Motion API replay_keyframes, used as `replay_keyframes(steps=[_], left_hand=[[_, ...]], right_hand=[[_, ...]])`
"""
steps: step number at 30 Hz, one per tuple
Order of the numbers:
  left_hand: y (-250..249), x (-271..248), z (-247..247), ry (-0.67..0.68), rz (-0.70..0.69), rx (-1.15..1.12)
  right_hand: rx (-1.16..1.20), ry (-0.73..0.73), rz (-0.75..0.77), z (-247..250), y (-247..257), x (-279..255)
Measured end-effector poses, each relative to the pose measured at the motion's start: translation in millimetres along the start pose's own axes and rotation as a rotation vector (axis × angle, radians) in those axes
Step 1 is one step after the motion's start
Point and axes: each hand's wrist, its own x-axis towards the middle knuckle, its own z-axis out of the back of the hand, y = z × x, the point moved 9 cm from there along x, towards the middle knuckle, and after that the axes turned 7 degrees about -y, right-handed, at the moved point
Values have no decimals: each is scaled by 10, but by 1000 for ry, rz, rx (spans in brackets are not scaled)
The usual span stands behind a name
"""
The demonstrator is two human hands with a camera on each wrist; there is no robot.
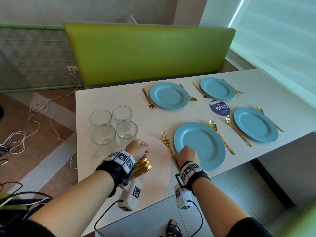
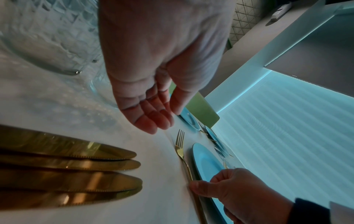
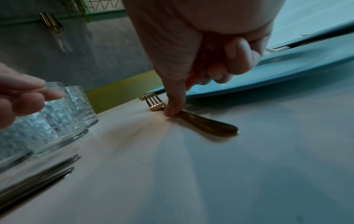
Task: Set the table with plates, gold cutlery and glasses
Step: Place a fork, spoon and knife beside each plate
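Observation:
Several blue plates sit on the white table (image 1: 111,98), each with a gold fork and spoon beside it. My right hand (image 1: 186,155) (image 2: 229,191) (image 3: 210,60) has its thumb tip down on the handle of the gold fork (image 1: 166,142) (image 2: 180,145) (image 3: 155,104), which lies flat left of the near plate (image 1: 205,142) (image 3: 287,71); the other fingers are curled. My left hand (image 1: 138,148) (image 2: 153,106) hovers loosely curled and holds nothing, above the gold knives (image 1: 143,166) (image 2: 76,166). Several clear glasses (image 1: 126,132) (image 3: 63,115) stand just beyond it.
A round blue sticker (image 1: 219,108) lies between the plates. A green bench back (image 1: 148,52) runs along the table's far side. White cables (image 1: 34,108) trail over the floor to the left. The table's near edge is right under my wrists.

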Motion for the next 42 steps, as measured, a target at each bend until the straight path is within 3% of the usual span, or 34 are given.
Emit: replay_keyframes(steps=[13, 21, 24, 27, 33, 42], left_hand=[[250, -10, 198, -38, -44, 314], [584, -168, 510, -59, -59, 962], [809, -229, 486, -15, -147, 1140], [856, -305, 456, -70, -299, 1173], [814, -412, 372, -90, -457, 1283], [774, -397, 273, -87, -444, 1342]], right_hand=[[1, 0, -3, 38, -45, 22], [72, -1, 96, 90, 191, -194], [83, 27, 144, 66, 265, -329], [92, 31, 188, 55, 300, -453], [118, 86, 233, -60, 246, -640], [138, 109, 307, -187, 233, -735]])
